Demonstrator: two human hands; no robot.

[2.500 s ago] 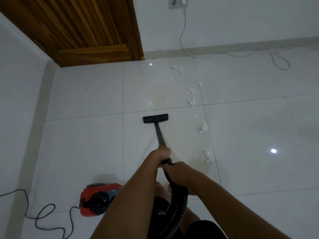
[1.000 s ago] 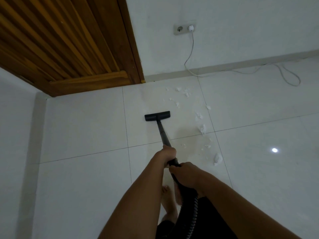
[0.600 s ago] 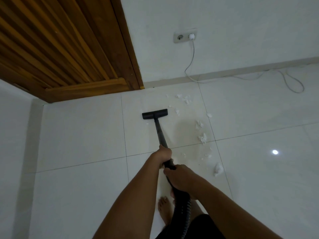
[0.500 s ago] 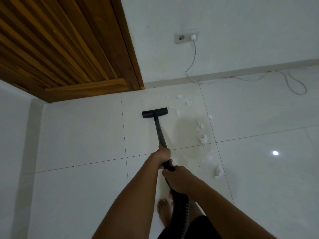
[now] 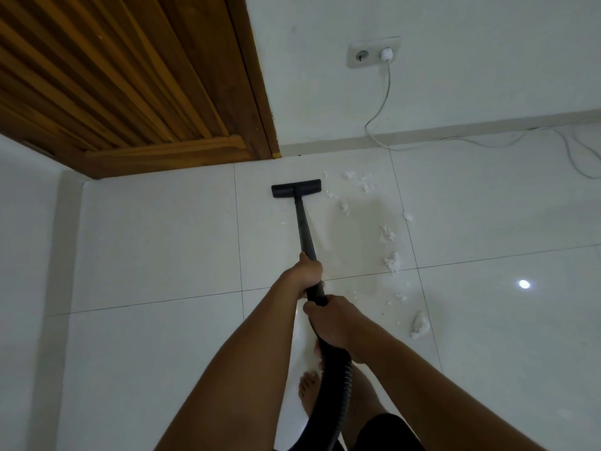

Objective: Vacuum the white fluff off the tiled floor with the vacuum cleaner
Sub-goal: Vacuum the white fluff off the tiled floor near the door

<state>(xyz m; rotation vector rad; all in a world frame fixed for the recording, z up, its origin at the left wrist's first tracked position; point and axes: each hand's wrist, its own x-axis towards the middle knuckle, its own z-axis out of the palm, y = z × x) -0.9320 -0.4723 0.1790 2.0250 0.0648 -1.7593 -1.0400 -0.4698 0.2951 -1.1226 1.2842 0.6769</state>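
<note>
A black vacuum wand [image 5: 304, 229] runs forward over the white tiled floor [image 5: 156, 242] to its flat floor head [image 5: 296, 188], which lies near the door's bottom corner. My left hand [image 5: 307, 271] grips the wand. Just behind it, my right hand [image 5: 331, 320] grips the wand's end where the ribbed black hose [image 5: 336, 382] begins. White fluff [image 5: 392, 262] lies scattered in a line to the right of the wand, from small bits [image 5: 357, 180] beside the head back to a larger clump [image 5: 419, 325] near my right hand.
A slatted wooden door [image 5: 130, 79] fills the upper left. A wall socket [image 5: 372, 53] holds a white plug whose cable [image 5: 487, 143] trails along the baseboard to the right. A white wall [image 5: 29, 222] borders the floor on the left. My bare feet [image 5: 309, 392] stand below my hands.
I have stepped forward and pushed the floor head across the tile up toward the door. The red vacuum body and its black cord have dropped out of view. Both hands keep their grip.
</note>
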